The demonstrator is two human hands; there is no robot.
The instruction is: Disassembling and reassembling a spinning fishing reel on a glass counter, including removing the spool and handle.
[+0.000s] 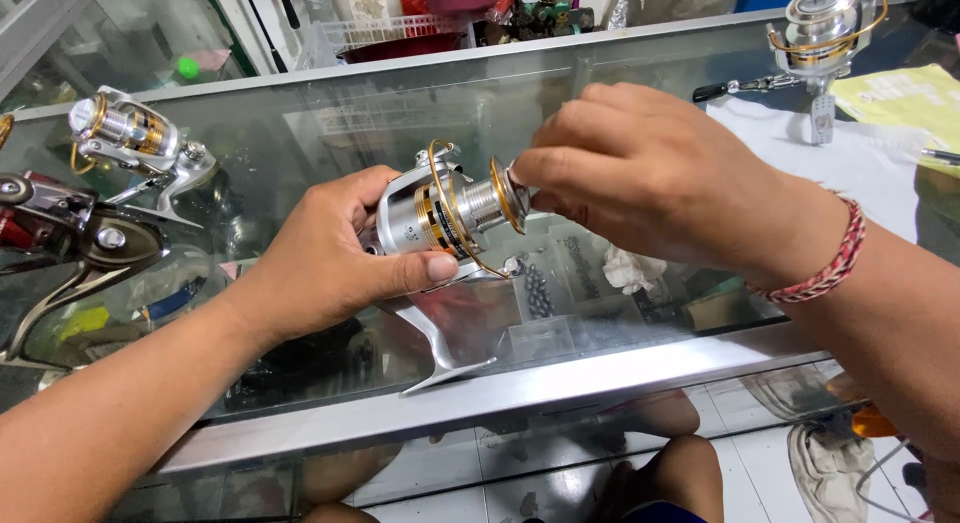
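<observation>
Gripping a silver-gold reel [440,215] above the glass counter [300,133], the left hand [335,253] wraps its body — the right hand [640,173] pinches the spool. Two more reels [130,133] sit left, another [825,28] on white paper [860,163].

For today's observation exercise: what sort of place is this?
Probably a fishing tackle shop or repair counter: a glass display counter, several spinning reels on it, another silver reel in hand.

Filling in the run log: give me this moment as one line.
left hand: holds silver reel body | right hand: fingers on spool front | surface: glass counter | nearby: two more reels
</observation>
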